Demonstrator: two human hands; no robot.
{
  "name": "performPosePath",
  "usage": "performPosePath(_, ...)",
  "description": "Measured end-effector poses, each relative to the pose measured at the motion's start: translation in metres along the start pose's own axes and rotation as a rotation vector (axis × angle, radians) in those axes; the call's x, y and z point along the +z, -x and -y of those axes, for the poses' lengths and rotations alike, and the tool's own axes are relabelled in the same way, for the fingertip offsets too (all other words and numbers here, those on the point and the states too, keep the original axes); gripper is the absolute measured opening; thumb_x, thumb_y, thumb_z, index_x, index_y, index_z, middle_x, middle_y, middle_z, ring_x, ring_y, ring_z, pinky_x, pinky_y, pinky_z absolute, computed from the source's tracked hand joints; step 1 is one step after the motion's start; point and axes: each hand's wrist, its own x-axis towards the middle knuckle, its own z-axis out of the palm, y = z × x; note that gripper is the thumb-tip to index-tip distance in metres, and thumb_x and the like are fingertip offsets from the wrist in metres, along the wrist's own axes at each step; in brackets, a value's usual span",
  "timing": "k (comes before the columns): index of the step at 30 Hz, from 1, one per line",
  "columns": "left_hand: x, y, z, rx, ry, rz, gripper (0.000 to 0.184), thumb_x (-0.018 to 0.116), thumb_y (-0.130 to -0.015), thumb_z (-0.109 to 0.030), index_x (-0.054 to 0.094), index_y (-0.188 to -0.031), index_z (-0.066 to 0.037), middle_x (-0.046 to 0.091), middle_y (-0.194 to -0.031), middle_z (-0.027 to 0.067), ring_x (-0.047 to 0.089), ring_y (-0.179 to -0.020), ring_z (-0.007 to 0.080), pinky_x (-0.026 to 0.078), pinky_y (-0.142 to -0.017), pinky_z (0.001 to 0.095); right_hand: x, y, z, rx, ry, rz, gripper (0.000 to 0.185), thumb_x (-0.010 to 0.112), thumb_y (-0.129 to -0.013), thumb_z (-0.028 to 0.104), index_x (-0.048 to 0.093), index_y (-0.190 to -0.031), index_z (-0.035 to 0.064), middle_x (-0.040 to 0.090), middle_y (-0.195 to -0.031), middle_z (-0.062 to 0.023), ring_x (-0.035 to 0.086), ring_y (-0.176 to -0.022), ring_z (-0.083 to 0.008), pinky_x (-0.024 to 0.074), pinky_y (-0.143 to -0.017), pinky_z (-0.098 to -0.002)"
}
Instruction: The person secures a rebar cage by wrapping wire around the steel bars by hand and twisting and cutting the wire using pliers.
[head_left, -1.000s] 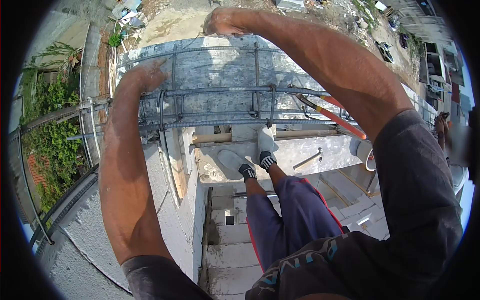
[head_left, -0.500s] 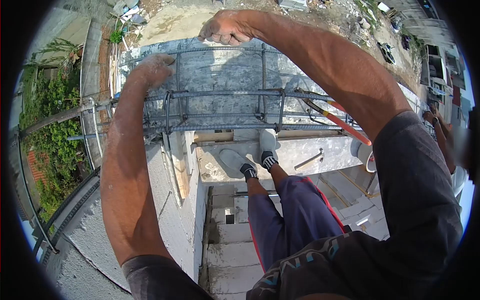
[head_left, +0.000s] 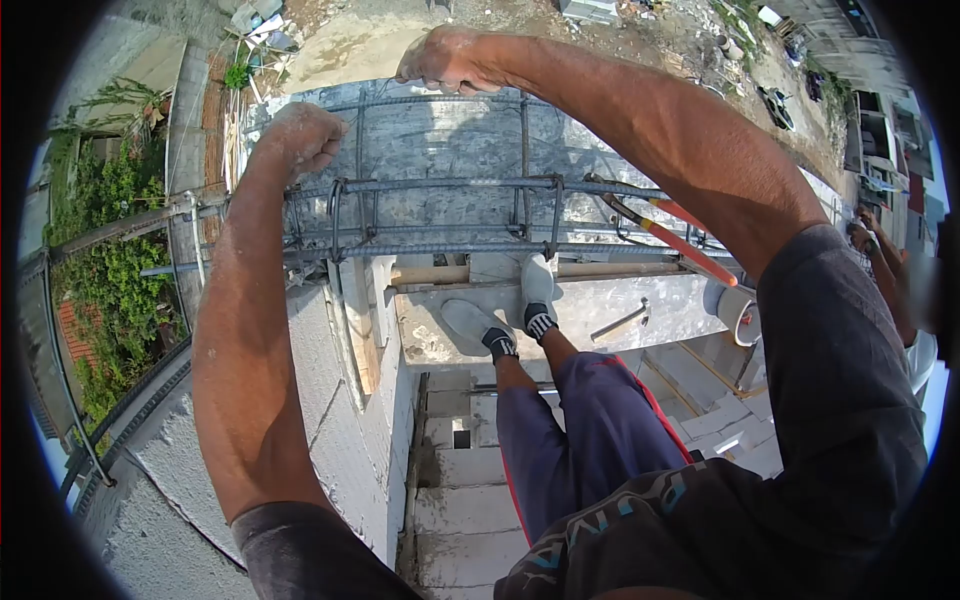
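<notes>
My left hand (head_left: 305,140) is raised beside a crosswise steel bar of the rebar cage (head_left: 450,185), its fingers curled in. What its fingertips pinch is too small to make out. Farther out, my right hand (head_left: 455,62) is closed in a fist above the cage's far bar (head_left: 430,100). A thin wire (head_left: 388,84) appears to run from its fingers toward the left hand. Beneath the bars lies a grey, stained board (head_left: 430,145). A long tool with red-orange handles (head_left: 690,250) rests across the cage under my right forearm.
My feet stand on a concrete ledge (head_left: 420,335), with a hammer-like tool (head_left: 620,320) and a white bucket (head_left: 738,305) to the right. Below the ledge is a drop to a lower block surface (head_left: 460,510). A block wall (head_left: 340,420) rises at left. Another person's arm (head_left: 885,270) shows far right.
My left hand has shifted slightly left, and its fingers look more tightly curled. The right hand stays closed near the far bar, slightly lower in view.
</notes>
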Motion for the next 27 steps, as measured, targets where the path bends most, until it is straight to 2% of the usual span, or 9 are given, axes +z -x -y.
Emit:
performPosePath(2, 0.006, 0.004, -0.003, 0.002, 0.029, -0.018, 0.016, 0.067, -0.086, -0.015, 0.07, -0.097, -0.004, 0.058, -0.07, -0.0013, 0.053, -0.058, 0.0106, 0.048, -0.054, 0.0293, 0.003, -0.007, -0.008, 0.037, -0.048, 0.009, 0.037, 0.059, -0.087, 0.025, 0.068, -0.12, 0.0105, 0.07, -0.1, -0.0115, 0.066, -0.08, -0.0257, 0.0539, -0.071, -0.0361)
performPosePath(5, 0.007, 0.006, -0.013, -0.027, -0.109, -0.021, 0.017, 0.067, -0.087, -0.017, 0.071, -0.097, -0.004, 0.059, -0.07, -0.0007, 0.055, -0.064, 0.0112, 0.051, -0.063, 0.0293, 0.009, -0.016, -0.027, -0.127, 0.023, -0.051, 0.036, 0.059, -0.089, 0.03, 0.07, -0.115, 0.0089, 0.071, -0.102, -0.0122, 0.067, -0.084, -0.0287, 0.054, -0.075, -0.0368)
performPosePath(8, 0.005, -0.022, 0.001, 0.142, -0.571, -0.102, 0.02, 0.067, -0.085, -0.019, 0.072, -0.099, -0.005, 0.064, -0.072, 0.006, 0.064, -0.072, 0.0195, 0.054, -0.071, 0.0346, 0.014, -0.036, -0.034, -0.139, -0.024, -0.09, 0.034, 0.06, -0.088, 0.031, 0.07, -0.109, 0.0073, 0.071, -0.102, -0.0136, 0.066, -0.088, -0.0301, 0.054, -0.077, -0.0375)
performPosePath(12, 0.016, -0.002, -0.002, 0.401, -0.906, -0.437, 0.02, 0.066, -0.084, -0.022, 0.071, -0.096, -0.007, 0.068, -0.086, 0.015, 0.068, -0.085, 0.0331, 0.053, -0.079, 0.0441, 0.0, 0.004, 0.013, -0.122, 0.206, -0.145, 0.03, 0.059, -0.086, 0.028, 0.071, -0.105, 0.0082, 0.07, -0.102, -0.0143, 0.066, -0.092, -0.0314, 0.0539, -0.079, -0.039)
performPosePath(17, 0.022, 0.023, -0.022, 0.57, -0.954, -0.463, 0.018, 0.064, -0.087, -0.024, 0.067, -0.093, -0.007, 0.066, -0.099, 0.0143, 0.065, -0.094, 0.0359, 0.052, -0.082, 0.0475, 0.01, -0.036, -0.034, -0.629, 0.548, -0.297, 0.025, 0.054, -0.089, 0.024, 0.073, -0.101, 0.0125, 0.07, -0.103, -0.0124, 0.067, -0.092, -0.0321, 0.0542, -0.079, -0.0399)
performPosePath(20, 0.018, 0.016, -0.02, 0.612, -0.906, -0.353, 0.019, 0.064, -0.087, -0.024, 0.065, -0.094, -0.006, 0.064, -0.099, 0.0137, 0.064, -0.095, 0.0357, 0.051, -0.082, 0.0472, 0.002, 0.006, 0.002, -0.164, 0.373, -0.178, 0.024, 0.053, -0.09, 0.024, 0.072, -0.101, 0.0132, 0.07, -0.101, -0.0115, 0.067, -0.093, -0.0316, 0.0544, -0.08, -0.0405)
performPosePath(23, 0.018, 0.017, -0.024, 0.588, -0.86, -0.304, 0.022, 0.061, -0.091, -0.025, 0.066, -0.099, -0.005, 0.066, -0.104, 0.016, 0.064, -0.099, 0.0355, 0.051, -0.086, 0.0458, 0.007, 0.005, 0.003, -0.197, 0.406, -0.201, 0.026, 0.054, -0.089, 0.028, 0.072, -0.099, 0.0117, 0.071, -0.099, -0.0102, 0.067, -0.092, -0.0309, 0.0548, -0.078, -0.041)
performPosePath(26, 0.017, 0.012, -0.025, 0.488, -0.702, -0.27, 0.025, 0.065, -0.09, -0.027, 0.068, -0.095, -0.004, 0.069, -0.097, 0.0182, 0.066, -0.095, 0.0356, 0.051, -0.084, 0.046, 0.014, 0.005, 0.015, -0.083, 0.123, -0.242, 0.024, 0.064, -0.088, 0.022, 0.075, -0.106, 0.0105, 0.074, -0.1, -0.0091, 0.069, -0.089, -0.0218, 0.0547, -0.076, -0.0354)
performPosePath(27, 0.016, 0.012, -0.024, 0.48, -0.671, -0.276, 0.026, 0.066, -0.088, -0.029, 0.069, -0.094, -0.004, 0.07, -0.094, 0.0184, 0.066, -0.093, 0.0355, 0.051, -0.083, 0.0459, 0.017, -0.003, 0.011, -0.26, 0.399, -0.252, 0.024, 0.065, -0.087, 0.021, 0.074, -0.105, 0.009, 0.073, -0.098, -0.0095, 0.069, -0.086, -0.021, 0.0544, -0.074, -0.0353)
